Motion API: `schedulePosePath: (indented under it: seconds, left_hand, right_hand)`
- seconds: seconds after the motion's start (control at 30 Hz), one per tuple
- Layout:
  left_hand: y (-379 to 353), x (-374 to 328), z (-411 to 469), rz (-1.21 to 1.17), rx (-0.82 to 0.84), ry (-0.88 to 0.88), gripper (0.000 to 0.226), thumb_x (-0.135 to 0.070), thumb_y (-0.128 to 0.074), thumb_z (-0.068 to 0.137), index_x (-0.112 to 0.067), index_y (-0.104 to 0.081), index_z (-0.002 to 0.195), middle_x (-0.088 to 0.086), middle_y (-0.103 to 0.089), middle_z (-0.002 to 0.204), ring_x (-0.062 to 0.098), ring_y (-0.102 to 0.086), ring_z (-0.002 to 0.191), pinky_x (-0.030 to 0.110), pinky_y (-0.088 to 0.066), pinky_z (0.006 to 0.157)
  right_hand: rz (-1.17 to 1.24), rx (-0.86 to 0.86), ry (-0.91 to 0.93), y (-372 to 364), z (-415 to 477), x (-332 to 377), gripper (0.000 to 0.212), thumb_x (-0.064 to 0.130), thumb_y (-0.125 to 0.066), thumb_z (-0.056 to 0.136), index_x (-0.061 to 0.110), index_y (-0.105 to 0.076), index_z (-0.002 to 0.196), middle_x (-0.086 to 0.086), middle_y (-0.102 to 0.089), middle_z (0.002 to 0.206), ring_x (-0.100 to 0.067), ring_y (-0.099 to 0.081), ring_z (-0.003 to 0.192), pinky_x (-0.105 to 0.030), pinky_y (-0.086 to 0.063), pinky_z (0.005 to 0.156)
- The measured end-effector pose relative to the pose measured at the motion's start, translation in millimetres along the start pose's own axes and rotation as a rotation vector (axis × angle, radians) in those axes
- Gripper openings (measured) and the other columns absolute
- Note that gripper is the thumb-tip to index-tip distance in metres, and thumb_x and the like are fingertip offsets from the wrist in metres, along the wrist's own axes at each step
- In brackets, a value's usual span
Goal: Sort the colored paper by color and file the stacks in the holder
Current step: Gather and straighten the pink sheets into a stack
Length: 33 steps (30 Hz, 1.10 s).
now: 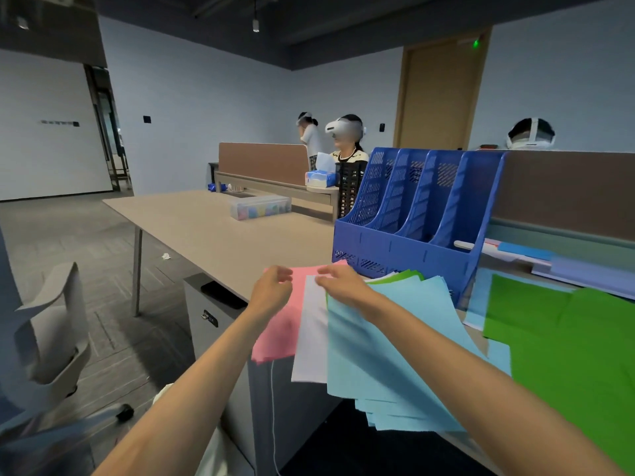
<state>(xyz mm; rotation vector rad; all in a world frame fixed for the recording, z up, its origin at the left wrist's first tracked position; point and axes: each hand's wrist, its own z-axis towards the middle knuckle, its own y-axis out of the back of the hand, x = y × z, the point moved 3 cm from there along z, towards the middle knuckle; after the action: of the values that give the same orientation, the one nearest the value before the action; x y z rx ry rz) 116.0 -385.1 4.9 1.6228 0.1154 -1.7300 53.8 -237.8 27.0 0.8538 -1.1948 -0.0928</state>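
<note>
Left hand (pixel 273 286) pinches pink sheet (pixel 278 334), right hand (pixel 340 281) grips white sheet (pixel 311 338) and light-blue sheets (pixel 378 355), fanned just before the holder (pixel 412 235), probably to split colours; green sheets (pixel 567 345) lie on surface (pixel 213 228).

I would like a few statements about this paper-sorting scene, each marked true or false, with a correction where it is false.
1. The left hand grips a pink sheet. True.
2. The file holder is red. False: it is blue.
3. Green sheets lie to the right of both hands. True.
4. The right hand holds a yellow sheet. False: no yellow sheet shows; it holds the fan of a white sheet and light blue sheets.
</note>
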Motion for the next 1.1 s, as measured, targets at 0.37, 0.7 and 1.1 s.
schedulePosePath:
  seconds: [0.37, 0.7, 1.1]
  left_hand:
    - [-137.1, -116.7, -43.3, -0.390, 0.303, -0.019, 0.018, -0.006, -0.046, 0.095, -0.012, -0.061, 0.103, 0.003, -0.065, 0.101, 0.017, -0.061, 0.089, 0.034, -0.051, 0.082]
    - [-344.9, -228.6, -153.6, -0.385, 0.794, -0.164, 0.028, -0.003, -0.038, 0.095, -0.022, -0.053, 0.083, 0.002, -0.063, 0.101, 0.010, -0.058, 0.071, 0.025, -0.047, 0.065]
    - [-511.0, -283.4, -276.3, -0.025, 0.947, -0.345, 0.029, -0.009, -0.047, 0.090, -0.010, -0.058, 0.117, 0.014, -0.060, 0.123, 0.027, -0.053, 0.116, 0.032, -0.041, 0.098]
  right_hand:
    - [0.129, -0.554, -0.050, 154.9, -82.0, -81.6, 0.027, 0.010, -0.049, 0.093, 0.015, -0.067, 0.112, 0.000, -0.066, 0.113, -0.011, -0.057, 0.097, -0.027, -0.043, 0.089]
    - [-0.075, -0.857, -0.301, 295.8, -246.9, -196.3, 0.025, 0.007, -0.050, 0.095, 0.011, -0.066, 0.114, -0.006, -0.068, 0.110, -0.013, -0.057, 0.085, -0.024, -0.045, 0.071]
    - [-0.299, -1.027, -0.738, 394.1, -451.0, -289.6, 0.030, 0.018, -0.055, 0.091, 0.011, -0.064, 0.118, -0.007, -0.062, 0.126, -0.023, -0.055, 0.120, -0.027, -0.038, 0.102]
